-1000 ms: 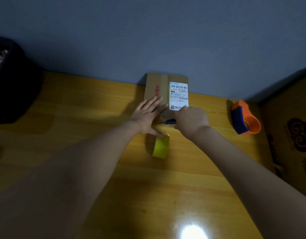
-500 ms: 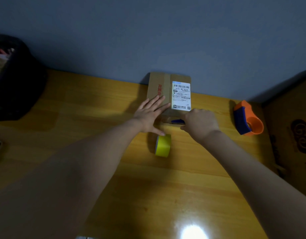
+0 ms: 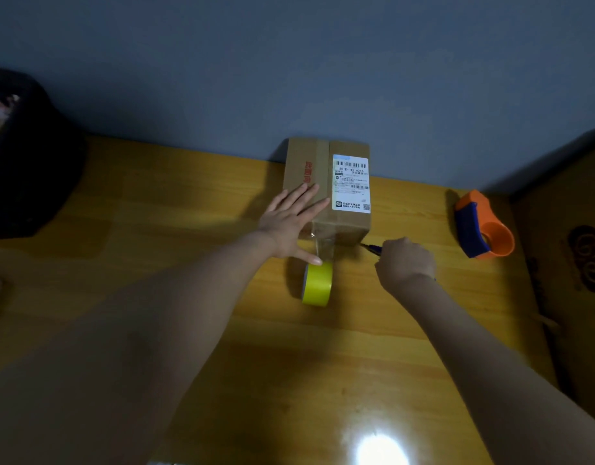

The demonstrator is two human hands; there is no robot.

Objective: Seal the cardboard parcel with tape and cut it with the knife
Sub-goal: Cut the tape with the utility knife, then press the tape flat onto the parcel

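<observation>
**Parcel at the table's far edge, tape strip stretched to the roll**

At the far left corner we see a dark, round-sided container (image 3: 27, 169); its contents are too dim to tell. The brown rectangular cardboard parcel (image 3: 309, 169) sits against the far edge of the glossy yellow wooden table (image 3: 155, 229), a white printed shipping label (image 3: 351, 184) on its top. A clear, shiny strip of tape (image 3: 324, 245) runs from its near face to the yellow tape roll (image 3: 318, 283) standing on edge just in front. Our left hand (image 3: 289, 223) lies flat and spread on the parcel's near left corner, gripping nothing. Our right hand (image 3: 405, 260) is clenched around the dark-handled knife (image 3: 370, 248), tip near the parcel's near right corner. An orange and blue plastic tape dispenser (image 3: 482, 226) rests toward the right edge.
</observation>
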